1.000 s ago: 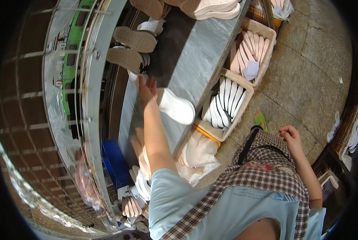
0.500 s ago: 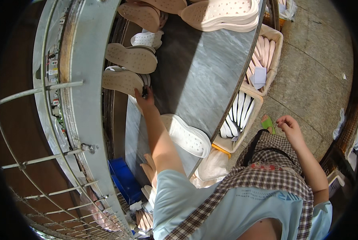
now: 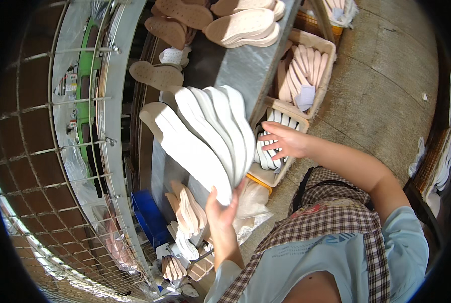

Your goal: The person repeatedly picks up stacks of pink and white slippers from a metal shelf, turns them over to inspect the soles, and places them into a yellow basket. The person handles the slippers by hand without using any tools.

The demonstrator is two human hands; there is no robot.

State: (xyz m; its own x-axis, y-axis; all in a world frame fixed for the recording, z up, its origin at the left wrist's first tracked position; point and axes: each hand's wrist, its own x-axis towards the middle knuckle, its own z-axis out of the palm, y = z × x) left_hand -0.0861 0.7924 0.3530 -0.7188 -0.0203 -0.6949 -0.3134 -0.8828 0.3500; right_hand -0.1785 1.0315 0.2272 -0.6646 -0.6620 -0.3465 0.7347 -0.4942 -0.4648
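Note:
A fanned bunch of several white shoe soles [image 3: 198, 144] is gripped at its near end by my left hand [image 3: 220, 212], fingers closed round the edges. The soles are held over the table and hide much of it. My right hand [image 3: 288, 139] has its fingers apart and holds nothing. It is over a cloth-lined basket [image 3: 295, 115] of white soles with dark edges [image 3: 266, 151]. I cannot tell whether the fingers touch them.
On the grey table [image 3: 245, 63] lie beige soles [image 3: 243, 30], tan soles [image 3: 185, 12] and a single-looking beige pile [image 3: 157, 74]. Another basket [image 3: 330, 55] holds pink soles. Pinkish soles [image 3: 187, 207] lie beside a blue bin [image 3: 150, 217]. Wire mesh [image 3: 59, 151] runs along the left.
My left hand has drawn back from the sole pile at the table's far left and now holds fanned white soles. My right hand has moved left over the basket, its fingers opening out.

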